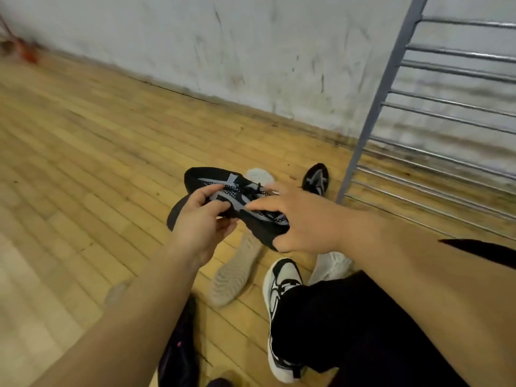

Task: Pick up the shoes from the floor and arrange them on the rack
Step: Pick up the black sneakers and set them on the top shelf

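The black shoe is hanging above the floor, my left hand pinching what seem its laces, my right hand clasping its other end. I should be holding it level while swinging right to the rack, laces tucked clear.

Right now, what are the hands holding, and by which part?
One black shoe: the left hand holds it at the laces, the right hand round its heel end.
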Tool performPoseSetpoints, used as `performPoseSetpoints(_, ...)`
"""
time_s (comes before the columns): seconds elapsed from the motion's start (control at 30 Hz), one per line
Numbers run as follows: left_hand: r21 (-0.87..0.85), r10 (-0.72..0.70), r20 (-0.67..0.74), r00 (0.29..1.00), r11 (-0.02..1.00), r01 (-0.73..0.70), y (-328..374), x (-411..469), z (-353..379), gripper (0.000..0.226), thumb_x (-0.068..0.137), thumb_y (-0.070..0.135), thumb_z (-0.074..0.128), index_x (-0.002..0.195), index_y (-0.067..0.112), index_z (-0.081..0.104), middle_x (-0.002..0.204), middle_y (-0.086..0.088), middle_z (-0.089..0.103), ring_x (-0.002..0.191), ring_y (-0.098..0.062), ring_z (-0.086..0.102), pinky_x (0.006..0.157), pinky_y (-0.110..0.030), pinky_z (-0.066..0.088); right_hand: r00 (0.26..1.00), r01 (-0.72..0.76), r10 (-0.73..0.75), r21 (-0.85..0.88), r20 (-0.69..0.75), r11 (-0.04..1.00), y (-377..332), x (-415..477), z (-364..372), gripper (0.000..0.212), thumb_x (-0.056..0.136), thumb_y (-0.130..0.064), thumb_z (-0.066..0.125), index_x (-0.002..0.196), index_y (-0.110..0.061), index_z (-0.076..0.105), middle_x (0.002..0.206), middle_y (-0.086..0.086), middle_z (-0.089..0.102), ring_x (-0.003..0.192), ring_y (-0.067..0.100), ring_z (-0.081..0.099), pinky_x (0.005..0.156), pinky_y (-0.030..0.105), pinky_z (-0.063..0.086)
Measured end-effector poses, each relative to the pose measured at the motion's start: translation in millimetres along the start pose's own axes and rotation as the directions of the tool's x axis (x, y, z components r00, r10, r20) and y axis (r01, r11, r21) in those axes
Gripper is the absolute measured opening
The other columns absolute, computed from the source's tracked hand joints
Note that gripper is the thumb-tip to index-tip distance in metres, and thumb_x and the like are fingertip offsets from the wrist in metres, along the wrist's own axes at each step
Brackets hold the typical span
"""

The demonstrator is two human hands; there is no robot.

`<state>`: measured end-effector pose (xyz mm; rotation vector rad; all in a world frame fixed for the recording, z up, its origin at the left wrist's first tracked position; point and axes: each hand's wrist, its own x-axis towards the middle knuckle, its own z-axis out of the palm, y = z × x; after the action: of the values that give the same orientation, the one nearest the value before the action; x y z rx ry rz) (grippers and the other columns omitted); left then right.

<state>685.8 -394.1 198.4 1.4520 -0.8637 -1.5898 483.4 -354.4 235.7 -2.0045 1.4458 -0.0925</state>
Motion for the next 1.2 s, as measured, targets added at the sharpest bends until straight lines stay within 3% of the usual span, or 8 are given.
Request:
performPoseSetpoints(0.2, -0.046, 0.0, 0.089, 0.996, 0.999, 0.004, -24.4, 37.6, 8.3, 0.037, 0.101, 0.002, 0.055, 0.126, 0.027, 0.063, 0.084, 0.002, 0.078, 0.078, -0.023, 0.064, 0.072, -0.035, 0.057, 0.989, -0.14, 0.14, -0.013, 0.041, 0.99, 13.1, 25.0, 6.0, 0.091, 0.087, -0.03, 0.074, 0.159, -0.05, 0.022, 0.147, 0.002, 0.038, 0.133, 0.024, 0.047, 0.092, 0.029, 0.044)
performPoseSetpoints(0.33, -0.105, 0.045, 0.165, 0.985, 0.994, -0.028, -22.0, 64.9, 43.1, 0.048, 0.105, 0.01, 0.055, 0.143, 0.039, 0.053, 0.108, -0.002, 0.078, 0.096, -0.023, 0.07, 0.086, -0.041, 0.058, 0.969, -0.242, 0.245, 0.063, -0.035, 0.968, 22.1, 27.1, -23.1, 0.091, 0.085, -0.029, 0.079, 0.159, -0.046, 0.028, 0.153, -0.007, 0.045, 0.117, 0.009, 0.051, 0.075, 0.016, 0.04)
performPoseSetpoints(0.5, 0.108, 0.19, 0.056, 0.98, 0.975, -0.195, -35.4, 103.4, 79.5, 0.066, 0.103, 0.04, 0.055, 0.158, 0.048, 0.019, 0.118, 0.004, 0.069, 0.098, -0.016, 0.072, 0.094, -0.045, 0.057, 0.907, -0.372, 0.385, 0.103, -0.172, 0.922, 37.4, 10.4, -80.8, 0.088, 0.083, -0.033, 0.083, 0.156, -0.045, 0.036, 0.158, -0.008, 0.042, 0.133, 0.018, 0.05, 0.091, 0.022, 0.037)
performPoseSetpoints(0.63, 0.476, 0.1, 0.115, 0.988, 0.868, -0.143, -86.1, 144.2, 115.5, 0.068, 0.1, 0.047, 0.058, 0.159, 0.035, 0.024, 0.137, -0.006, 0.058, 0.102, -0.016, 0.064, 0.081, -0.031, 0.052, 0.87, -0.402, 0.428, 0.149, -0.244, 0.903, 54.3, 4.9, -99.3, 0.09, 0.082, -0.032, 0.084, 0.156, -0.045, 0.036, 0.156, -0.008, 0.045, 0.131, 0.018, 0.052, 0.089, 0.021, 0.036)
performPoseSetpoints(0.83, 0.76, -0.046, 0.271, 0.961, 0.623, -0.185, -159.8, 214.3, 166.7, 0.077, 0.095, 0.048, 0.065, 0.159, 0.03, 0.026, 0.154, -0.011, 0.04, 0.123, -0.028, 0.053, 0.091, -0.035, 0.047, 0.851, -0.434, 0.455, 0.136, -0.263, 0.891, 94.3, 12.6, -99.5, 0.09, 0.081, -0.024, 0.085, 0.153, -0.05, 0.038, 0.153, -0.01, 0.046, 0.104, 0.007, 0.043, 0.067, 0.014, 0.038)
performPoseSetpoints(1.0, 0.771, -0.083, 0.245, 0.966, 0.62, -0.142, -197.0, 263.3, 200.2, 0.073, 0.092, 0.048, 0.067, 0.156, 0.034, 0.035, 0.15, -0.011, 0.042, 0.129, -0.035, 0.052, 0.105, -0.05, 0.05, 0.847, -0.472, 0.477, 0.082, -0.235, 0.878, 119.5, 22.8, -102.0, 0.09, 0.084, -0.026, 0.083, 0.154, -0.052, 0.034, 0.16, -0.014, 0.036, 0.114, 0.008, 0.046, 0.06, 0.007, 0.028)
performPoseSetpoints(1.1, 0.783, -0.099, 0.201, 0.975, 0.614, -0.099, -214.3, 282.6, 210.9, 0.047, 0.094, 0.041, 0.064, 0.14, 0.031, 0.06, 0.142, -0.012, 0.054, 0.117, -0.034, 0.06, 0.098, -0.049, 0.055, 0.851, -0.467, 0.473, 0.081, -0.23, 0.88, 130.1, 29.4, -101.6, 0.09, 0.084, -0.027, 0.083, 0.155, -0.051, 0.033, 0.161, -0.014, 0.037, 0.133, 0.013, 0.048, 0.077, 0.016, 0.037)
performPoseSetpoints(1.2, 0.69, -0.089, 0.098, 0.991, 0.724, -0.004, -211.2, 272.9, 218.4, 0.022, 0.098, 0.028, 0.063, 0.115, 0.019, 0.074, 0.117, -0.008, 0.07, 0.096, -0.024, 0.063, 0.083, -0.036, 0.053, 0.855, -0.466, 0.474, 0.089, -0.209, 0.88, 139.8, 35.8, -101.0, 0.09, 0.084, -0.029, 0.083, 0.154, -0.051, 0.033, 0.157, -0.012, 0.042, 0.123, 0.017, 0.054, 0.067, 0.015, 0.039)
